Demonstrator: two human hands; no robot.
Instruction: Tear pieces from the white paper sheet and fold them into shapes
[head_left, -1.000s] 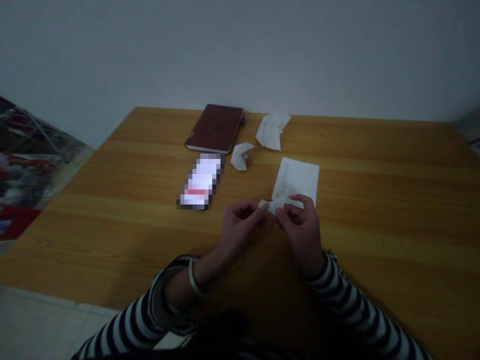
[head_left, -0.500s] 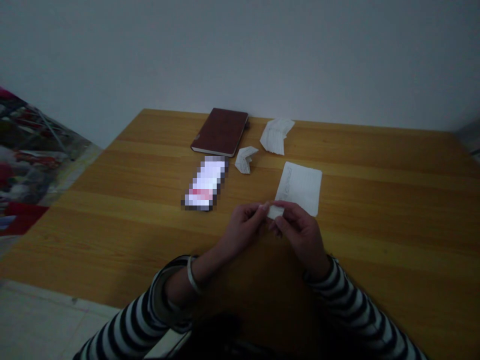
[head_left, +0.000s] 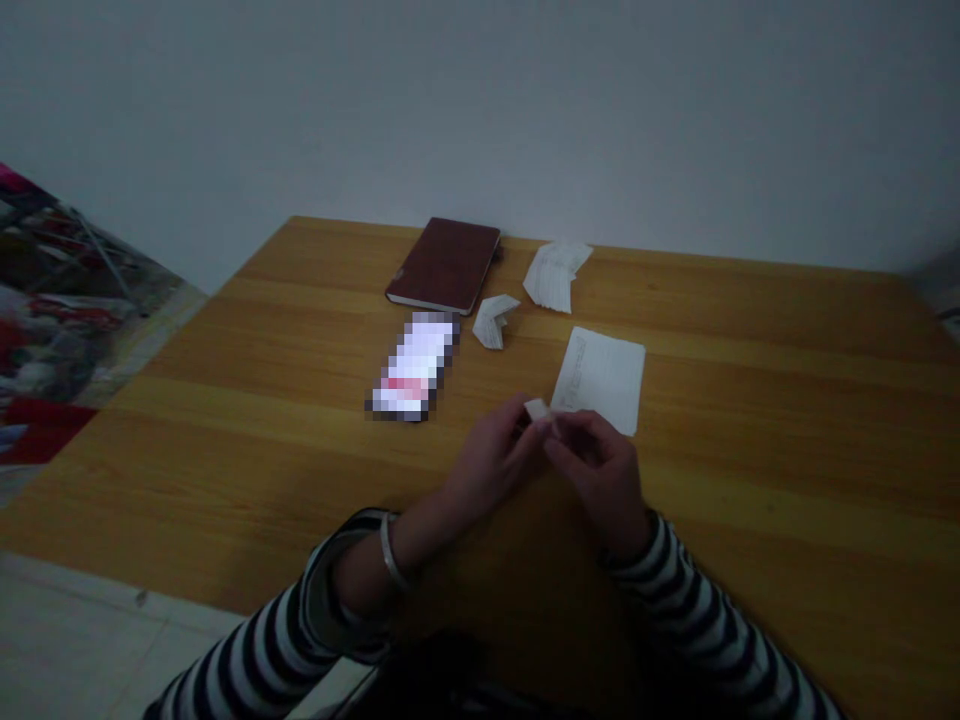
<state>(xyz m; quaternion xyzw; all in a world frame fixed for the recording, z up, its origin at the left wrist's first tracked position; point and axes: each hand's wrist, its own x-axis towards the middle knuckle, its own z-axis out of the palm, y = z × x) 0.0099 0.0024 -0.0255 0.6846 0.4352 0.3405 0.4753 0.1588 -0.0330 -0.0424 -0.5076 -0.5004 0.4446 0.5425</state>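
Both my hands meet above the near middle of the table, pinching one small folded piece of paper (head_left: 537, 409). The fingers of my left hand (head_left: 495, 448) are closed on its left part. My right hand (head_left: 604, 465) grips the right end between thumb and forefinger, and the fingers hide much of the paper. Just beyond my right hand lies a sheet of lined paper (head_left: 602, 380) with writing along its left side. Farther back are a small folded paper piece (head_left: 493, 321) and a larger set of folded paper pieces (head_left: 553, 276).
A wooden table (head_left: 772, 430) reaches back to a plain wall. On it, left of the papers, lie a phone (head_left: 415, 365) with a lit, blurred screen and a brown notebook (head_left: 448, 262). Cluttered items stand beyond the table's left edge.
The small paper has turned in my fingers and now shows at the left fingertips. My right fingertips have moved left, closer to my left hand. The view has shifted slightly.
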